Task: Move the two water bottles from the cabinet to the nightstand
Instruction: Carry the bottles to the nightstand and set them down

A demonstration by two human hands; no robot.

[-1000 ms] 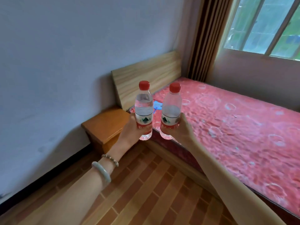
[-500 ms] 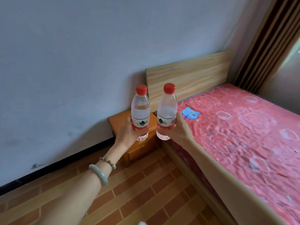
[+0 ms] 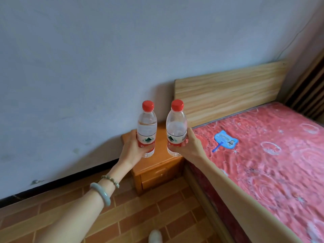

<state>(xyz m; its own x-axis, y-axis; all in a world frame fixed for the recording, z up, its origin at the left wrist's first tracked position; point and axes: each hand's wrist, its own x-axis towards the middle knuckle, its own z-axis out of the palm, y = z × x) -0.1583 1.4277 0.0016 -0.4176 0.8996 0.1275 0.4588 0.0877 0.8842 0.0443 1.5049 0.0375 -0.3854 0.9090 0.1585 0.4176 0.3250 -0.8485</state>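
Note:
Two clear water bottles with red caps and red-white labels are held upright in the air, side by side. My left hand [image 3: 131,150] grips the left bottle [image 3: 147,127] around its lower half. My right hand [image 3: 191,145] grips the right bottle [image 3: 176,127] the same way. Both bottles hover above the small orange wooden nightstand [image 3: 157,165], which stands between the wall and the bed. Its top is partly hidden behind the bottles and hands. The cabinet is out of view.
A bed with a red patterned mattress [image 3: 273,155] and a light wooden headboard [image 3: 228,92] lies to the right, with a blue hand fan [image 3: 226,139] on it. A grey-white wall [image 3: 87,67] stands behind. The floor is brown brick-pattern tile [image 3: 140,216].
The view has swung left and closer, so the nightstand now sits right under the bottles. Both hands still hold their bottles upright, a little further apart.

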